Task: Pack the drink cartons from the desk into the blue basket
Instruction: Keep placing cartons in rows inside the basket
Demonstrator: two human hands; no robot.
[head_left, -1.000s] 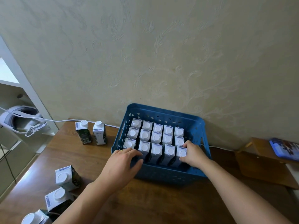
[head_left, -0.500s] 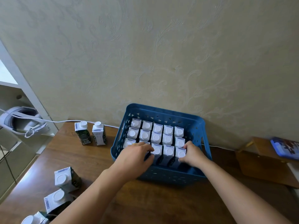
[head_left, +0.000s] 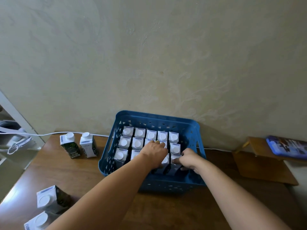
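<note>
1. A blue basket [head_left: 191,130] sits at the centre of a wooden bench [head_left: 83,173] and holds three rows of upright drink cartons [head_left: 139,132], nearly full.
2. The left hand [head_left: 154,153] lies flat, fingers spread over the middle cartons; the right hand [head_left: 189,159] curls around the front-row carton at 3 o'clock.
3. Left to pack: two upright cartons [head_left: 87,144] at 9 o'clock and two more [head_left: 49,199] at 7 o'clock.
</note>
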